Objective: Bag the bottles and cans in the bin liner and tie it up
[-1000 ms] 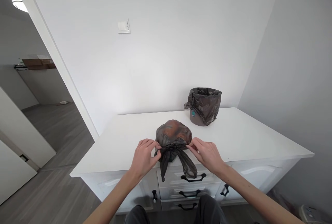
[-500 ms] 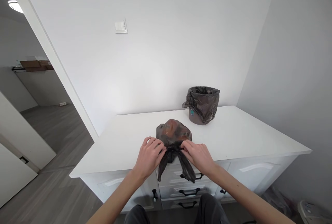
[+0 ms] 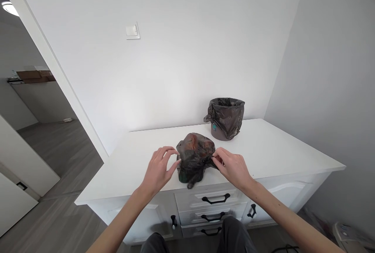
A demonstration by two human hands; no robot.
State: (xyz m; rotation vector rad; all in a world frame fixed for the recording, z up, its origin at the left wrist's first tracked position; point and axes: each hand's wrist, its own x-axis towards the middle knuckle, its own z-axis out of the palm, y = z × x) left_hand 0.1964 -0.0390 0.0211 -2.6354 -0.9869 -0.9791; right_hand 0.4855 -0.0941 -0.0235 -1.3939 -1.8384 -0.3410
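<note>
A dark, see-through plastic bag (image 3: 195, 153) with reddish-orange contents lies near the front edge of the white countertop (image 3: 140, 171). To its left, my left hand (image 3: 158, 167) is open, thumb and fingers apart, with the fingertips beside the bag. On the other side, my right hand (image 3: 233, 165) pinches a gathered part of the bag between thumb and fingers. Behind them stands a brown bin (image 3: 219, 133), its rim covered by a black liner (image 3: 230, 116) that hangs over the sides.
Below the countertop are white drawers with black handles (image 3: 216, 198). A light switch (image 3: 133, 31) is on the wall behind. Through a doorway at the left, cardboard boxes (image 3: 32, 75) sit on a ledge. My knees are at the bottom.
My left hand has let go of the bag and moved left. The bag's loose ends no longer hang over the counter's front edge. My right hand has shifted slightly right.
</note>
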